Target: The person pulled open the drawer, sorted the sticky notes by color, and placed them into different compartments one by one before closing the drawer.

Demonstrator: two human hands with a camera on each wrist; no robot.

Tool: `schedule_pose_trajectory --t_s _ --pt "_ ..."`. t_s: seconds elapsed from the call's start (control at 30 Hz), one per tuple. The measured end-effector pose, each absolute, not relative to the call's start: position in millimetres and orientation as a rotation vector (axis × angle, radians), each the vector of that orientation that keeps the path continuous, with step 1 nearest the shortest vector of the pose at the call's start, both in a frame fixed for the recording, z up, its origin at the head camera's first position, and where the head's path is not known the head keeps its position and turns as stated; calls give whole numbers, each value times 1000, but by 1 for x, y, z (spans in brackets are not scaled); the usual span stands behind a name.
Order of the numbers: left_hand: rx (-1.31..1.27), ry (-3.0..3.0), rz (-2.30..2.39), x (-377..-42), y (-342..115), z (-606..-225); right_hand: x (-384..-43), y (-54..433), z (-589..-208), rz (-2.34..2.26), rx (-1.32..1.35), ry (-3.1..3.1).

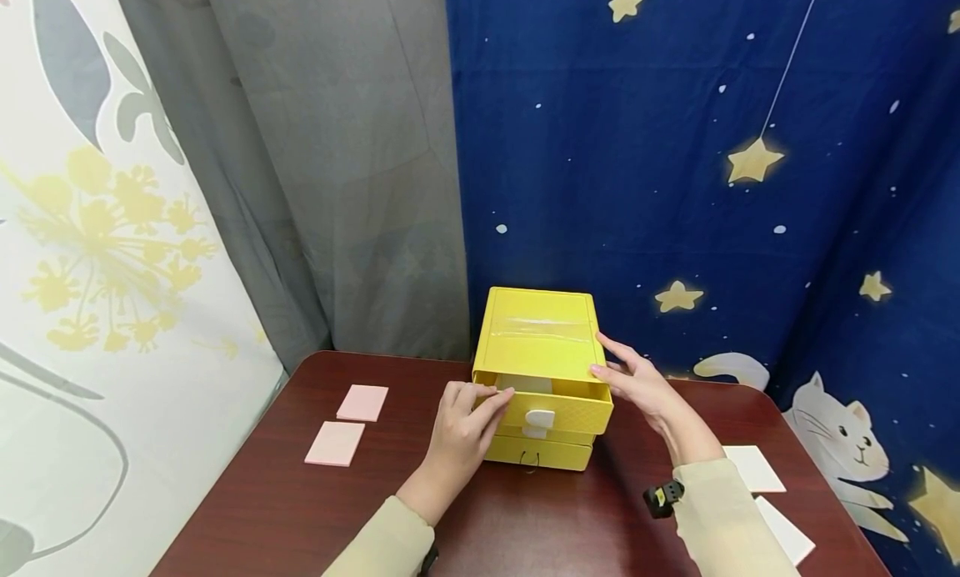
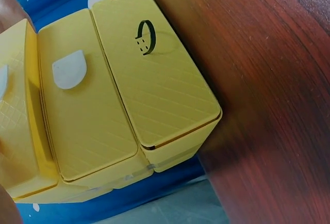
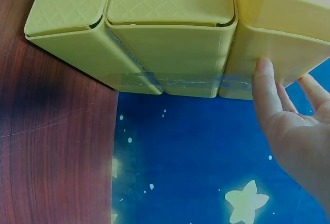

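The yellow box [image 1: 525, 304] stands mid-table, its top drawer [image 1: 576, 414] partly out on the near side. The left hand [image 1: 463, 425] has its thumb and fingers clamped on the drawer's near rim, toward the left. The right hand [image 1: 639, 385] rests on the box's right side, fingers apart. Holding the box still and moving the drawer slowly and straight should stop it sticking.

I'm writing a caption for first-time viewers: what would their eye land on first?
Probably the bright yellow drawer unit near the table's back edge, its top drawer partly out. The left grip is at that drawer's front edge, the right grip against the unit's side. Behind hangs a dark blue curtain patterned with stars.
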State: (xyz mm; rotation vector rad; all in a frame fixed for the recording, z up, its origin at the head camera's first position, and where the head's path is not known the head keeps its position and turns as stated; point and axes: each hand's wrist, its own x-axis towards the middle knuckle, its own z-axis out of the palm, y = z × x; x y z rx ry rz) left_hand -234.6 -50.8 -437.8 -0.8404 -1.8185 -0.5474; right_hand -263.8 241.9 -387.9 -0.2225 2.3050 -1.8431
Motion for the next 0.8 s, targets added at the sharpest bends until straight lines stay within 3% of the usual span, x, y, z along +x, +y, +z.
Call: schedule_pose_trajectory --t_s 0.8 --pt "-814 -1882 -502 -245 -49 -437 -262 241 -384 -1837 -222 2304"
